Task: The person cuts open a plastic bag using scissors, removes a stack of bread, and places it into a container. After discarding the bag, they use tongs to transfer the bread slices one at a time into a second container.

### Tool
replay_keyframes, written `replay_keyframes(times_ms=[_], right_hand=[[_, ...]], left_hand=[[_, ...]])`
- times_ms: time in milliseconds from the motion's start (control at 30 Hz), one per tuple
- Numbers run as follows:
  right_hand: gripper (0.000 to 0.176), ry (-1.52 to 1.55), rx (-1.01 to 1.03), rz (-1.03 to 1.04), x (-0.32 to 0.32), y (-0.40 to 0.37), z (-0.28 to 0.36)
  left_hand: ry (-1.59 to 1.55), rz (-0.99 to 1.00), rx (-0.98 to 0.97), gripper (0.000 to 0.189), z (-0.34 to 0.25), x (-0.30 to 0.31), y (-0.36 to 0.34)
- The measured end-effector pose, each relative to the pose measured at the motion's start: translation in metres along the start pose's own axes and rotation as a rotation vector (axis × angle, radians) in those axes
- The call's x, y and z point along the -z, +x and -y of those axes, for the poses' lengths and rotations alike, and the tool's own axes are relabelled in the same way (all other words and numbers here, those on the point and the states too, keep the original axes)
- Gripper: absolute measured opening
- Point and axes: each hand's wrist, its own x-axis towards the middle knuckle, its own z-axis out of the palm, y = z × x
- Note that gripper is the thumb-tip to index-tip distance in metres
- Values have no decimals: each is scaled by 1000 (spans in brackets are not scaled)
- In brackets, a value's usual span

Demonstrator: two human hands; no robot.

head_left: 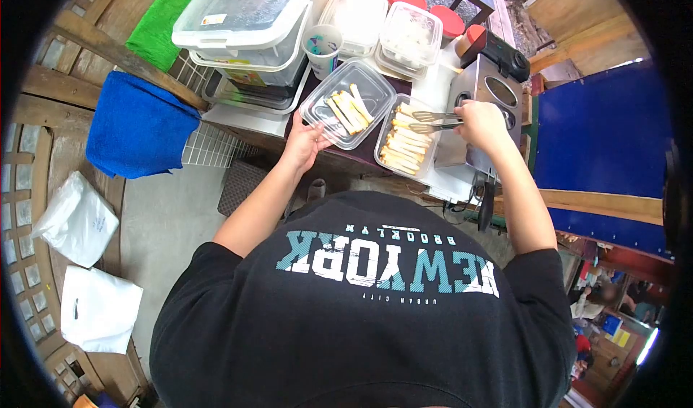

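My left hand grips the near left edge of a clear plastic container, tilted a little, with several pale yellow food sticks in it. Metal tongs are in my right hand, fingers closed round the handle end. The tongs' tips reach over a second clear container, just to the right of the first. Inside that one, food sticks of the same kind lie stacked in a row.
A steel appliance stands right of the containers, with a black handle jutting toward me. Behind are a patterned cup, lidded tubs and a large storage bin. A blue towel hangs at left.
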Motion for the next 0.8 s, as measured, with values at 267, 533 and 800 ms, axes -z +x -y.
replay_keyframes(times_ms=[267,533,800], right_hand=[[48,227,-84,-83,36,-1,54],[44,150,-155,-82,21,-1,95],[30,200,-155,-125,14,6,67]], left_hand=[[-56,42,-59,46,6,-27,-5],[-94,4,-92,47,11,-57,6],[-58,-2,-28,47,9,-72,14]])
